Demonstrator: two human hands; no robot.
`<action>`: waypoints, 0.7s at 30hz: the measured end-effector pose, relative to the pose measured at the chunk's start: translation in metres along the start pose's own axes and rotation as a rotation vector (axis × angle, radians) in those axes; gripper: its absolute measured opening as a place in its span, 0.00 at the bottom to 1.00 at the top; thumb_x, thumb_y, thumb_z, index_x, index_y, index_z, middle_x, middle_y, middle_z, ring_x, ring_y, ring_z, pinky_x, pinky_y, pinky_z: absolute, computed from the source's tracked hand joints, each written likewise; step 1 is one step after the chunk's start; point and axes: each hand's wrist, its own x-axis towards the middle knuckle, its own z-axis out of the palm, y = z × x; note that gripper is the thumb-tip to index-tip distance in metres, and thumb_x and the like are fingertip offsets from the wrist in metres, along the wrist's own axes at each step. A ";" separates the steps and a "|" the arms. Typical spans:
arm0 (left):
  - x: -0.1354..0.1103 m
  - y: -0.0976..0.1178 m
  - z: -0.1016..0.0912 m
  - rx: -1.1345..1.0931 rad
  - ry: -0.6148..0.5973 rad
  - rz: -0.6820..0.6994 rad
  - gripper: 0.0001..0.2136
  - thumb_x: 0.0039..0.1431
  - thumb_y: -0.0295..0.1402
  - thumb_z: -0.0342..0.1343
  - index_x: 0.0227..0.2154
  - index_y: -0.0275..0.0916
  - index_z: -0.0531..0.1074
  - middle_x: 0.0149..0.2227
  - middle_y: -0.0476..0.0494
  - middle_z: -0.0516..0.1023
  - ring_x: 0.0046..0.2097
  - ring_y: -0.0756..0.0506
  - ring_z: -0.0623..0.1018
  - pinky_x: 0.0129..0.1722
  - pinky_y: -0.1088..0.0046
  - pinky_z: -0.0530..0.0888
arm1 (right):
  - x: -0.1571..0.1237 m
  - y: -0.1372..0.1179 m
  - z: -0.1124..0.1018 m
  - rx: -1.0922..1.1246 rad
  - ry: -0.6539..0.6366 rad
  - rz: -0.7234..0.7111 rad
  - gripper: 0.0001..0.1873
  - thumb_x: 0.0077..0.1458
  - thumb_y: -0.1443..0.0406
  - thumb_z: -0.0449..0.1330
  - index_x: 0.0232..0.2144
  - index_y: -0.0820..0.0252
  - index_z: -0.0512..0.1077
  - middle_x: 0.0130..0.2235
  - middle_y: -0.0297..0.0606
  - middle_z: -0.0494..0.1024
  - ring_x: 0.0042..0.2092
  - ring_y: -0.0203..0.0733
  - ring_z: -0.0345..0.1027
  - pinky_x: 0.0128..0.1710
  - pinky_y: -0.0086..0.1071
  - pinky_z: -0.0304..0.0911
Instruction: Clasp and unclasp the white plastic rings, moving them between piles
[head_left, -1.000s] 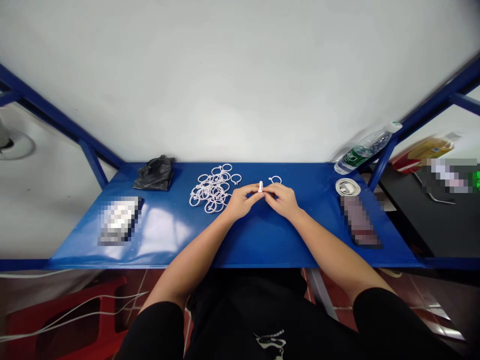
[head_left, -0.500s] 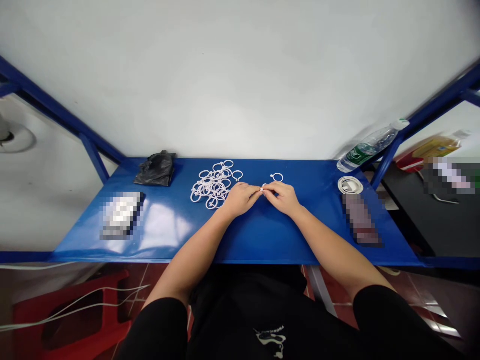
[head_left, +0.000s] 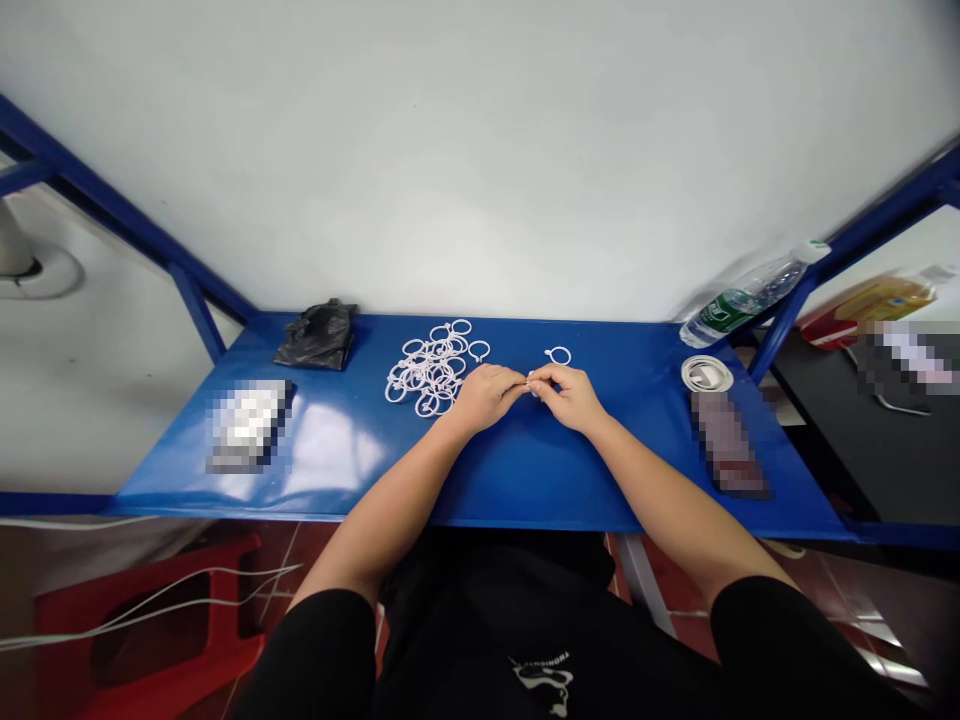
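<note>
Both my hands meet over the middle of the blue table [head_left: 337, 470]. My left hand [head_left: 486, 395] and my right hand [head_left: 571, 396] pinch a small white plastic piece [head_left: 529, 381] between their fingertips; most of it is hidden by the fingers. A pile of several white plastic rings [head_left: 433, 366] lies just left of my left hand. One single white ring [head_left: 557, 355] lies on the table just beyond my right hand.
A crumpled black bag [head_left: 319, 334] sits at the back left. A blurred flat object [head_left: 246, 425] lies front left. At the right are a coiled white cable [head_left: 706, 374], a blurred dark object [head_left: 726, 445] and a plastic bottle [head_left: 742, 293] lying against the blue frame. A red stool [head_left: 150, 640] stands below left.
A second ago the white piece stood upright above my fingertips; now it is lowered and mostly covered between the pinching fingers. The hands have stayed in the same spot.
</note>
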 end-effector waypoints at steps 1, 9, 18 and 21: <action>0.001 0.000 0.000 0.004 -0.008 -0.002 0.17 0.76 0.43 0.50 0.40 0.42 0.81 0.39 0.41 0.86 0.42 0.43 0.83 0.46 0.64 0.75 | 0.000 0.001 0.001 0.021 0.001 0.029 0.13 0.66 0.55 0.61 0.39 0.54 0.81 0.34 0.36 0.84 0.31 0.40 0.76 0.35 0.35 0.73; 0.010 0.004 -0.001 -0.001 -0.011 -0.026 0.15 0.77 0.40 0.49 0.42 0.42 0.80 0.42 0.42 0.86 0.45 0.43 0.82 0.53 0.61 0.72 | 0.000 0.002 0.006 -0.052 0.115 0.073 0.14 0.67 0.54 0.59 0.38 0.54 0.80 0.33 0.36 0.84 0.34 0.42 0.77 0.38 0.36 0.73; 0.004 -0.029 -0.026 0.230 0.069 -0.366 0.12 0.73 0.40 0.54 0.46 0.45 0.82 0.51 0.40 0.82 0.55 0.38 0.77 0.59 0.55 0.67 | 0.016 0.037 -0.027 -0.386 0.358 0.214 0.14 0.64 0.56 0.60 0.37 0.56 0.82 0.38 0.42 0.85 0.39 0.48 0.78 0.44 0.42 0.73; 0.001 -0.036 -0.026 0.290 0.079 -0.455 0.13 0.71 0.42 0.56 0.48 0.46 0.83 0.51 0.39 0.81 0.55 0.35 0.76 0.60 0.52 0.66 | 0.018 0.048 -0.030 -0.387 0.353 0.224 0.16 0.64 0.56 0.59 0.41 0.57 0.83 0.40 0.43 0.85 0.39 0.49 0.77 0.45 0.43 0.73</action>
